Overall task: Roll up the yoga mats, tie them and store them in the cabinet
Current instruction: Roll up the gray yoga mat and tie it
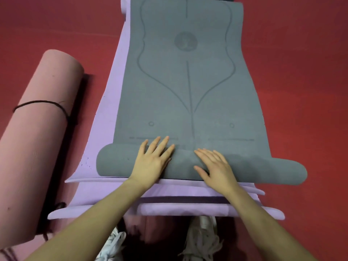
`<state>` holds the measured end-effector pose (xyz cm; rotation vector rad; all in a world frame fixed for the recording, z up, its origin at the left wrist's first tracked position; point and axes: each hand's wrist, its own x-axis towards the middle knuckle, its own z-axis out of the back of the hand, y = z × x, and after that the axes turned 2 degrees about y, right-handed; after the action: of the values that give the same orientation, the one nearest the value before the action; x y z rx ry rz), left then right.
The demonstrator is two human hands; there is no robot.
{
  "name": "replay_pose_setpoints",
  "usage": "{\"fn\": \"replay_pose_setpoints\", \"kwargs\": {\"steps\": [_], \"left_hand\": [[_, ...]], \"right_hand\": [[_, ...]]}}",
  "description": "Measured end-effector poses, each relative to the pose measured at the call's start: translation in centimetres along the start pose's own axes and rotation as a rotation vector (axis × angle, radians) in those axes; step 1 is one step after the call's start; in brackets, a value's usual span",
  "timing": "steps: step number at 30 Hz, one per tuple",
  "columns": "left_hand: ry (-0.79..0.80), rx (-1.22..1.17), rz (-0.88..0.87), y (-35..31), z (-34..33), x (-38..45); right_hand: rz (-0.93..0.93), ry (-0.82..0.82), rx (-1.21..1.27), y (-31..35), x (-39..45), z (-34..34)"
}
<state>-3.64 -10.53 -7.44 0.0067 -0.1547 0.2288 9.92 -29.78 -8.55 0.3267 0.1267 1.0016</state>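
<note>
I have my left hand [153,162] and right hand [214,166] pressing flat, fingers spread wide, on the grey mat [188,91]'s started roll, atop the purple mats [105,140]. It's probably soft, springy foam; I'd press near both ends.

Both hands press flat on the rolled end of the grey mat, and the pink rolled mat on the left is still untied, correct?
Not quite. The head view shows a black cord already tied around the pink rolled mat. The rest holds: left hand and right hand press flat on the grey mat.
</note>
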Motion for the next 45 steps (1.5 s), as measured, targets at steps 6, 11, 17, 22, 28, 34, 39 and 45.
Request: {"fn": "replay_pose_setpoints", "kwargs": {"steps": [6, 11, 17, 22, 28, 34, 39, 45], "left_hand": [[0.143, 0.007, -0.059, -2.0, -2.6, -2.1], [-0.025, -0.006, -0.129, -0.6, -3.7, -1.7], [-0.114, -0.048, -0.192, 0.6, -4.7, -2.1], [-0.053, 0.024, -0.181, 0.6, -5.0, -3.0], [-0.193, 0.000, -0.186, 2.6, -3.3, -0.8], [-0.212, -0.011, -0.118, 5.8, -0.8, -3.0], [0.052, -0.066, -0.079, 4.8, -3.1, -7.1], [-0.076, -0.094, 0.015, 2.2, -2.6, -6.5]], "right_hand": [[0.025, 0.109, 0.090, -0.2, -0.3, -1.7], [-0.033, 0.042, -0.073, -0.7, -1.3, -1.9], [-0.077, -0.075, -0.209, 0.3, -1.8, -3.0], [-0.038, -0.066, -0.181, 0.3, -2.0, -2.9], [0.043, -0.095, -0.148, 0.3, 0.3, -1.0], [0.095, -0.162, -0.154, 4.2, 2.6, -1.4], [0.077, 0.025, -0.050, 4.6, -0.9, -4.0], [-0.141, -0.076, -0.159, 4.9, -3.5, -4.2]]}}
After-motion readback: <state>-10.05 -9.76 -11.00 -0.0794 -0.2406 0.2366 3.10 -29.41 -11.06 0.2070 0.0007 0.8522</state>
